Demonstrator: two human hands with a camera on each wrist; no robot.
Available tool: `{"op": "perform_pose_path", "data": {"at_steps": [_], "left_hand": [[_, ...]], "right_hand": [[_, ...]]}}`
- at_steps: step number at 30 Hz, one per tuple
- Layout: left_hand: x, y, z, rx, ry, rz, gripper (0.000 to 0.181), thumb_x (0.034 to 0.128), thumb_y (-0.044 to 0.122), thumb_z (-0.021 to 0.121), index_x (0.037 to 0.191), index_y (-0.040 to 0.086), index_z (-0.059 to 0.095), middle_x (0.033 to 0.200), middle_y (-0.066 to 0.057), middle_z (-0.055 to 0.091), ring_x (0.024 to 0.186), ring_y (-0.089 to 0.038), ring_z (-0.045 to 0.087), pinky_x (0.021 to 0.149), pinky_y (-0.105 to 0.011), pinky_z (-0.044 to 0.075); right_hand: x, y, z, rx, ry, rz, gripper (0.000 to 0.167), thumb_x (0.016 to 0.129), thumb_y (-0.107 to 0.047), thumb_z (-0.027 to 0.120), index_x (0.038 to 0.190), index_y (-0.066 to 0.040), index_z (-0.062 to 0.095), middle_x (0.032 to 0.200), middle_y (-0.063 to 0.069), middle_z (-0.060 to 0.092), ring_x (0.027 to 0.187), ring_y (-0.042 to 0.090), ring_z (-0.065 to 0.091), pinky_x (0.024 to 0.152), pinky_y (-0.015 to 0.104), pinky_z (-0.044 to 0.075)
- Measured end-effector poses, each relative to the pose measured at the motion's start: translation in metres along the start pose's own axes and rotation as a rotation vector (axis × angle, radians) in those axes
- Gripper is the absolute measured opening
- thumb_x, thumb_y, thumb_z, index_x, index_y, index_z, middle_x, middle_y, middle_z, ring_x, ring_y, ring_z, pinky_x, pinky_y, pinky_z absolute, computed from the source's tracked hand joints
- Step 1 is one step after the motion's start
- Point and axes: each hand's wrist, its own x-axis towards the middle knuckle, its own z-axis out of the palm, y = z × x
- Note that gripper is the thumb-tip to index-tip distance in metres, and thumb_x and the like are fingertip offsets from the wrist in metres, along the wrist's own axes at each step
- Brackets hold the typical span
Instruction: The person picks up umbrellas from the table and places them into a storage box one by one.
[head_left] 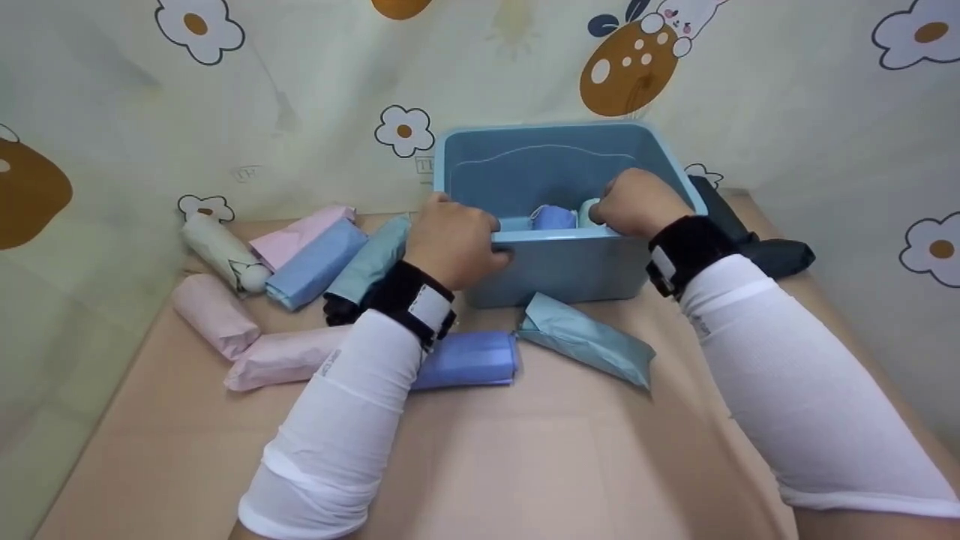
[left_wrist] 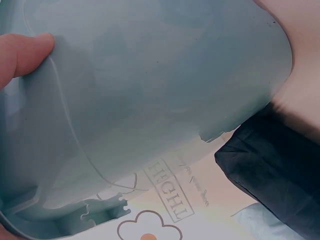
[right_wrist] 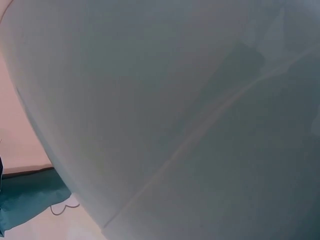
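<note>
A blue-grey bin (head_left: pixel 559 266) stands at the back of the table. My left hand (head_left: pixel 454 238) grips its front-left rim; in the left wrist view the thumb (left_wrist: pixel 27 52) lies against the bin wall (left_wrist: pixel 150 90). Reaching over the right side, my right hand (head_left: pixel 643 202) has its fingers curled at a pale green roll (head_left: pixel 587 213) inside, beside a blue-violet roll (head_left: pixel 555 217). The bin's front wall hides the lower parts of both rolls. Only the bin's outer wall (right_wrist: pixel 150 110) and things past it show in the right wrist view, not the hand.
Left of the bin lie several wrapped rolls: pink (head_left: pixel 214 315), pale green (head_left: pixel 221 247), blue (head_left: pixel 316 262) and teal (head_left: pixel 371 259). In front are a blue-violet roll (head_left: pixel 472 358) and a teal one (head_left: pixel 589 341). Black ones (head_left: pixel 776 256) lie to the right. A patterned cloth (head_left: pixel 300 90) hangs behind.
</note>
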Motion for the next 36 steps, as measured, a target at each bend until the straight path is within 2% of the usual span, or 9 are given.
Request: {"op": "perform_pose_path", "data": {"at_steps": [5,22,28,36], "left_hand": [[0.0,0.0,0.001,0.013,0.014,0.002,0.041,0.0927,0.049,0.07,0.07,0.016,0.065,0.069,-0.001,0.069,0.078,-0.025,0.071,0.097,-0.048,0.046],[0.001,0.001,0.001,-0.003,-0.011,-0.006,0.04,0.094,0.05,0.07,0.076,0.015,0.071,0.073,-0.002,0.072,0.082,-0.025,0.072,0.099,-0.048,0.045],[0.002,0.0,0.001,0.011,-0.004,-0.001,0.039,0.0934,0.051,0.07,0.081,0.014,0.074,0.077,-0.003,0.075,0.083,-0.026,0.073,0.098,-0.048,0.046],[0.001,0.0,0.0,0.013,0.01,0.0,0.04,0.0926,0.049,0.071,0.073,0.014,0.068,0.07,-0.002,0.071,0.08,-0.026,0.073,0.098,-0.049,0.046]], "right_hand": [[-0.002,0.0,0.001,-0.029,0.044,-0.035,0.037,0.091,-0.017,0.056,0.056,-0.014,0.043,0.054,-0.004,0.032,0.051,0.015,0.034,0.055,0.033,0.03],[-0.008,0.001,0.005,0.051,0.152,-0.054,0.036,0.098,-0.021,0.056,0.065,-0.013,0.046,0.057,-0.003,0.035,0.05,0.015,0.037,0.051,0.031,0.029],[-0.011,0.0,0.006,0.075,0.195,-0.063,0.031,0.101,-0.022,0.056,0.072,-0.01,0.057,0.06,-0.001,0.041,0.057,0.019,0.046,0.053,0.032,0.033],[-0.013,0.001,0.009,0.079,0.27,-0.102,0.027,0.101,-0.022,0.055,0.082,-0.008,0.068,0.069,0.002,0.053,0.067,0.022,0.055,0.06,0.035,0.04]]}}
